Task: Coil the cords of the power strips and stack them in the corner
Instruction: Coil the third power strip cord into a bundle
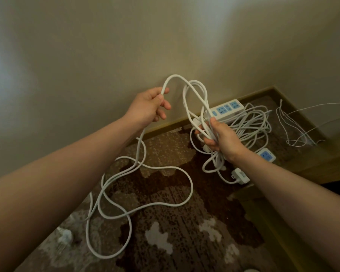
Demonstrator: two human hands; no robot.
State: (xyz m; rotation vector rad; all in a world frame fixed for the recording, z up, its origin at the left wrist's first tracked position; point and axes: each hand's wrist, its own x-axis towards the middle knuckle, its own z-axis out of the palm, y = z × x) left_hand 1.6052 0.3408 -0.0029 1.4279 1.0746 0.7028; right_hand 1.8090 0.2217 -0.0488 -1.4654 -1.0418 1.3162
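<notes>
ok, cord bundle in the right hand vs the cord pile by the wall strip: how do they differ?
The held bundle is gathered into long loops gripped in the right hand and lifted off the floor; the floor pile lies loose and sprawling on the carpet beside a power strip. The held bundle's cord runs on to the left hand; nothing holds the floor pile. Both are white.

indoor room corner | patterned carpet (165, 222) | beige wall (106, 46) | wooden baseboard (165, 126)
</notes>
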